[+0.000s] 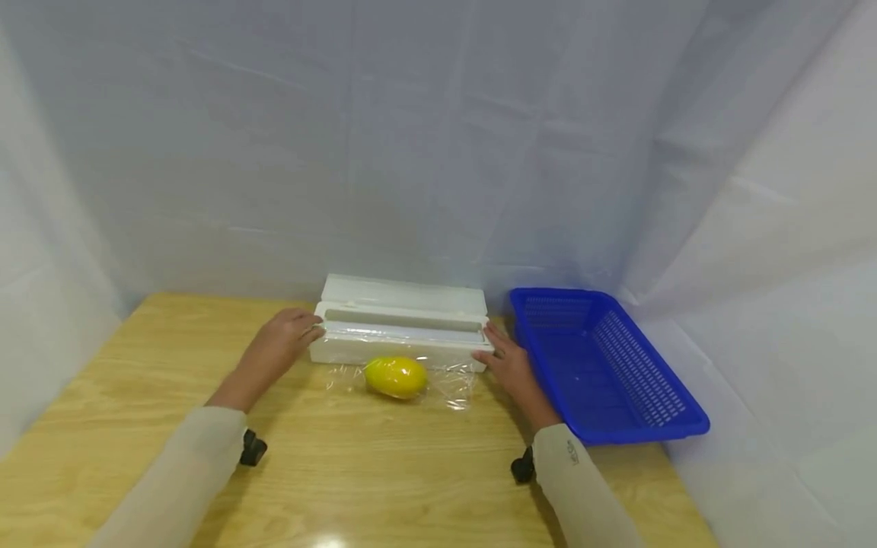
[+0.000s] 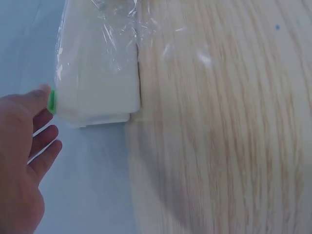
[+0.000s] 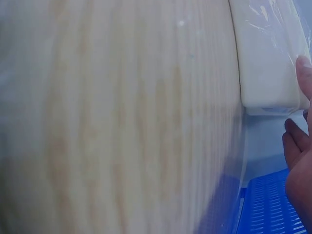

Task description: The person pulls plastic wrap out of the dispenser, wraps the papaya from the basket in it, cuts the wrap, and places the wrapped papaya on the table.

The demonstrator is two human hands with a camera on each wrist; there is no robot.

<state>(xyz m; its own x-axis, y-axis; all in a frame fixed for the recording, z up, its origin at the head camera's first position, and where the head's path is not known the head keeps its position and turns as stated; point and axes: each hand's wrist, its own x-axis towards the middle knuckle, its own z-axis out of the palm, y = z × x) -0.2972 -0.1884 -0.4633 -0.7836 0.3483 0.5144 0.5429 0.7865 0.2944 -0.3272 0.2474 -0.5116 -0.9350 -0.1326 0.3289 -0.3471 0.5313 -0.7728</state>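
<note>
A white cling film box [image 1: 342, 352] stands at the back of the table, its lid [image 1: 404, 292] raised. Inside shows a pale roll [image 1: 404, 332], and clear film [image 1: 455, 388] reaches forward from it. On the film lies a yellow, mango-like fruit [image 1: 396, 377]. My left hand [image 1: 282, 339] is at the box's left end, where thumb and forefinger pinch a small green tab [image 2: 52, 101]. With my right hand [image 1: 508, 365] I hold the right end, thumb [image 3: 303, 73] against the box and the other fingers [image 3: 294, 139] just past its end.
A blue plastic basket [image 1: 623, 437] with slotted sides stands to the right, close beside my right forearm. White sheeting [image 1: 411, 152] hangs behind the wooden table [image 1: 384, 472] and along both sides. Each wrist carries a small black device [image 1: 253, 448].
</note>
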